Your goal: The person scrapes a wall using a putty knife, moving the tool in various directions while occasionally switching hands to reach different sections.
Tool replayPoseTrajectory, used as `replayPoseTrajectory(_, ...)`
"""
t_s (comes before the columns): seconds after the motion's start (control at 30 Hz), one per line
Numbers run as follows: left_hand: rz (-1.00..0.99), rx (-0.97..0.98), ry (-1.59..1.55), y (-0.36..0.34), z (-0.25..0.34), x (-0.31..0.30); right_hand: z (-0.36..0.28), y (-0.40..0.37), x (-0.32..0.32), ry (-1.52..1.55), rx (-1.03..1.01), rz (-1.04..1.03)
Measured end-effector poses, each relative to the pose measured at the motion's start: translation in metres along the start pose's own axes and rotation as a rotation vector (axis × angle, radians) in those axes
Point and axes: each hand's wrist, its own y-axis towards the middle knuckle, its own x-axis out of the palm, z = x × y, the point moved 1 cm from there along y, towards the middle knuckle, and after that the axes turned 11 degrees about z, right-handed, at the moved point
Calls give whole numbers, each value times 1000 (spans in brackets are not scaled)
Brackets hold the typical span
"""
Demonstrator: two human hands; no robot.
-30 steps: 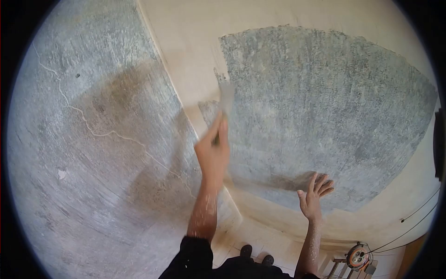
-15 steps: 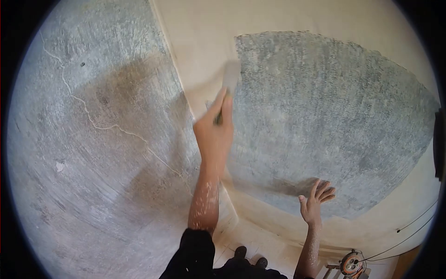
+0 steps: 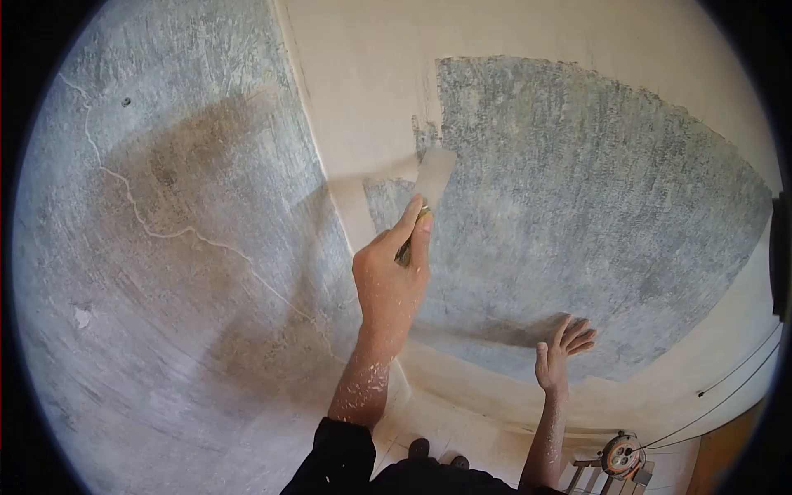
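My left hand (image 3: 392, 272) is closed around the handle of a scraper (image 3: 436, 173). The scraper's wide, flat blade points upward and lies over the left border of a bare grey patch (image 3: 577, 181) on the cream wall (image 3: 355, 74). Small scraped marks show beside and above the blade. Lower right, my right hand (image 3: 559, 359) rests on the grey patch near its bottom edge, empty, with fingers spread. Pale flecks cover both forearms.
At left, another wall surface (image 3: 165, 289), mottled grey with a long crack, meets the cream wall at a corner. A round orange-and-black cable reel (image 3: 623, 456) stands by a wooden stool (image 3: 586, 476) at the lower right, with cables running up. Two shoes (image 3: 419, 448) show on the floor.
My left hand and the scraper have moved down and slightly right. Scraped marks left of the grey patch are now uncovered. My right hand has stayed nearly in place.
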Motion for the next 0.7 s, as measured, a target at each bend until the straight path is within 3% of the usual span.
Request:
replayPoseTrajectory(0.07,52,96,-57,11,6,7,-2,0,2,-11,13,30)
replayPoseTrajectory(0.17,35,87,-48,31,19,-10,-7,7,4,-20,9,72)
replayPoseTrajectory(0.2,-52,-25,-42,32,18,-16,-10,5,3,-14,13,78)
replayPoseTrajectory(0.37,47,217,68,21,-6,8,-15,6,-1,-12,52,98)
replayPoseTrajectory(0.43,198,295,40,60,25,21,-22,6,0,11,65,121)
replayPoseTrajectory(0.53,123,274,-8,88,60,-6,-20,6,1,-49,62,129)
replayPoseTrajectory(0.7,1,60,-53,23,-28,-10,-27,3,-11,7,78,91)
